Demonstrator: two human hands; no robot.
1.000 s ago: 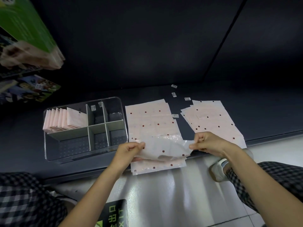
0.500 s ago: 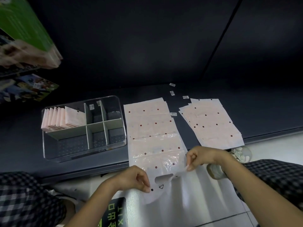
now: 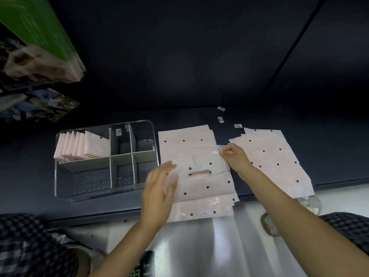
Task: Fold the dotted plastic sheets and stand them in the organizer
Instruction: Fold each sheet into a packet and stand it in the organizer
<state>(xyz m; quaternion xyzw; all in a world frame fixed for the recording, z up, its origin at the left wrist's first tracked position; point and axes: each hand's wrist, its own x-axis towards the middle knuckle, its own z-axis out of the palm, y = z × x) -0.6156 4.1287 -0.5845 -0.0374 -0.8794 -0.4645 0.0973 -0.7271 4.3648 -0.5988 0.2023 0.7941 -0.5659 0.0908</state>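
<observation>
A pale pink dotted plastic sheet with a handle cut-out lies folded upward on the middle stack of sheets. My right hand pinches its upper right corner. My left hand is flat with straight fingers along the sheet's left edge, blurred by motion. A second stack of dotted sheets lies to the right. The clear organizer stands at left, with several folded sheets upright in its back left compartment.
The dark shelf surface ends at a front edge near my arms, with shiny floor below. Small labels lie behind the stacks. Colourful packages hang at the upper left. My checked trouser knees flank the view.
The sheet's handle end, which hung over the shelf edge toward me, has been folded up and away onto the stack. Both hands moved forward; my left hand let go and flattened.
</observation>
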